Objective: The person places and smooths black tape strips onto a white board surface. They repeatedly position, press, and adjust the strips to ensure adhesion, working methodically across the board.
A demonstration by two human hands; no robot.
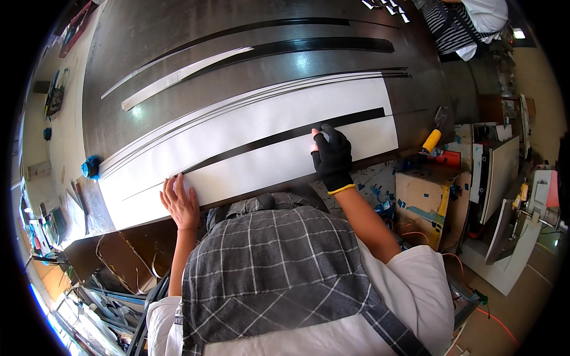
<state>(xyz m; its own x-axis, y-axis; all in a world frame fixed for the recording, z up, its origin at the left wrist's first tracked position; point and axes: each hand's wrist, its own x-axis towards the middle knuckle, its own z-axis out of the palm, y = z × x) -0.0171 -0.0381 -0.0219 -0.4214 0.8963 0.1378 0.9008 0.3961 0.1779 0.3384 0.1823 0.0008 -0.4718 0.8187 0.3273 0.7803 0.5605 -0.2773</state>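
As I observe remotely, black strip (268,140) lies on white sheet (267,169), long axis rising left to right, away from body. Left hand (181,204): bare, fingers extended, parted, tips at strip's left end; contact unconfirmed. Right hand (333,155): gloved, fingers curled at strip, nearer right end; whether pinching, I cannot tell.
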